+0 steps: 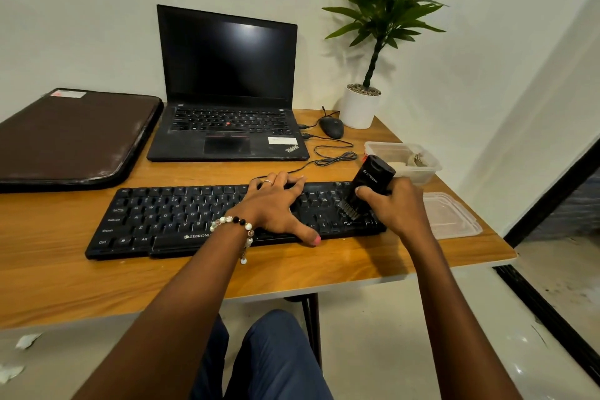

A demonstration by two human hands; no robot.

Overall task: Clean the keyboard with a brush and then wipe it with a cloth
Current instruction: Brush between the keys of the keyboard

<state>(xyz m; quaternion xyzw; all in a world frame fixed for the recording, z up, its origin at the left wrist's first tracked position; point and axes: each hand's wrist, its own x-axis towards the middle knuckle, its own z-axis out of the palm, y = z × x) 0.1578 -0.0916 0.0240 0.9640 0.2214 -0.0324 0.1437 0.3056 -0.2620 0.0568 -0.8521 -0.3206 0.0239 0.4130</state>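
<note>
Two hands at work, head view only. Right hand (pixel 394 204) holds the brush (pixel 367 187), fingers curled round its black body; bristles touch the keys at the right end of the keyboard (pixel 168 221). Left hand (pixel 276 204) lies flat on the keys right of centre, fingers straight, holding nothing, thumb at the front edge. Keyboard sits on the desk (pixel 97 279), in front of the laptop (pixel 227 91).

Judgement: brushing step is under way, at the right end; how much of the rest is already brushed cannot be told. Wiping is left. Cloth: possibly the pale wad in the tub (pixel 383 149) behind the brush, unsure.

Writing: "ZEBRONIC…" on keyboard front, partly hidden by the wrist; "ThinkPad" on laptop; brush logo unreadable.
</note>
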